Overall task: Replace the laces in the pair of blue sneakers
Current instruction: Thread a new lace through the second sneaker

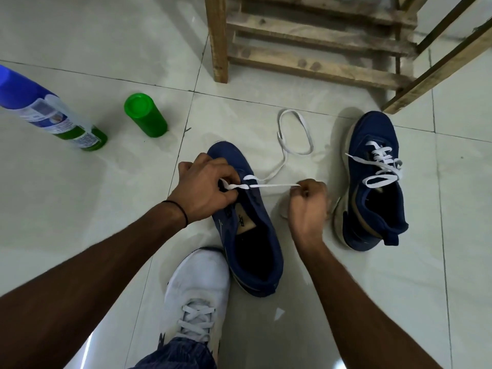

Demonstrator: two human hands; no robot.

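Floor [458, 249] open along right edge and mid-left. Wooden rack [314, 49] blocks far side. Spray bottle [53, 115], green cap [145, 114] far-left. Gap between centre sneaker [255, 235] and right sneaker [372, 187] crossed by loose lace [305, 128]. White shoe [197, 283] crowds near edge.

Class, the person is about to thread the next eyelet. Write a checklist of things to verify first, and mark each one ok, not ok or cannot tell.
1. Right hand pinches the lace by its end: ok.
2. Left hand holds the lace at the eyelets of the near sneaker: ok.
3. Lace runs taut between the two hands: ok.
4. Other half of the lace is free of knots: cannot tell; it lies in a loose loop on the floor.
5. Near sneaker fully laced: not ok; only the toe end carries lace.
6. Far sneaker laced: ok.
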